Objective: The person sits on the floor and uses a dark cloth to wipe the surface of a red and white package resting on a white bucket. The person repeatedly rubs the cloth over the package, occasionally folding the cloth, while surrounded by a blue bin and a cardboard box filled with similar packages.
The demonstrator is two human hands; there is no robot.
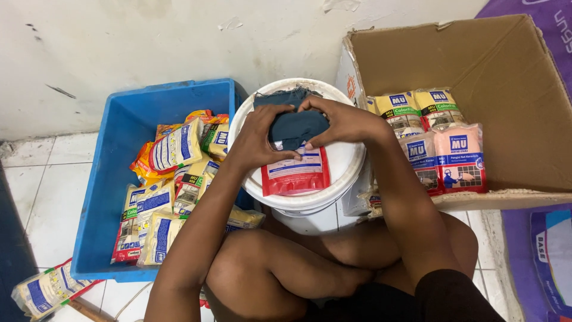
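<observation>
A white bucket (345, 164) with its lid on stands in front of me. On the lid lies a red packet (296, 175) with a white label. Over its upper end sits a dark blue-grey cloth (296, 125). My left hand (260, 134) and my right hand (341, 121) both grip the cloth from either side, thumbs pressing onto the packet's top edge. My bare knees are folded below the bucket.
A blue plastic crate (113, 179) at the left holds several yellow and white packets (173, 146). An open cardboard box (524, 107) at the right holds similar yellow and pink packets (438, 143). One packet (47, 289) lies on the tiled floor. A white wall is behind.
</observation>
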